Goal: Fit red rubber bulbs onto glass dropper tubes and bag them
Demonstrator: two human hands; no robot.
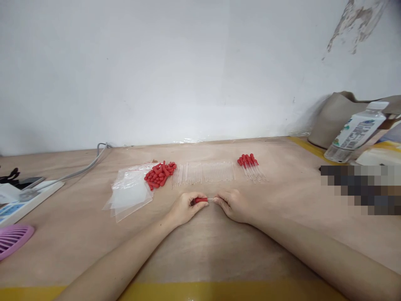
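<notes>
My left hand [187, 207] pinches a red rubber dropper bulb [201, 200] at the middle of the table. Closed on a thin clear glass tube [211, 200] is my right hand [233, 205]; the tube's end meets the bulb's opening. Beyond my hands lies a row of clear glass tubes [203, 172] side by side. To their left is a heap of red rubber bulbs [159, 174]. On the right rests a group of droppers [249, 166], tubes with red bulbs fitted on their ends.
Clear plastic bags [130, 196] lie left of the red heap. A power strip [34, 202] with a grey cable and a pink slatted object [15, 240] are at far left. A plastic bottle [357, 131] leans by a beige container [330, 119] at right, before the white wall [175, 75].
</notes>
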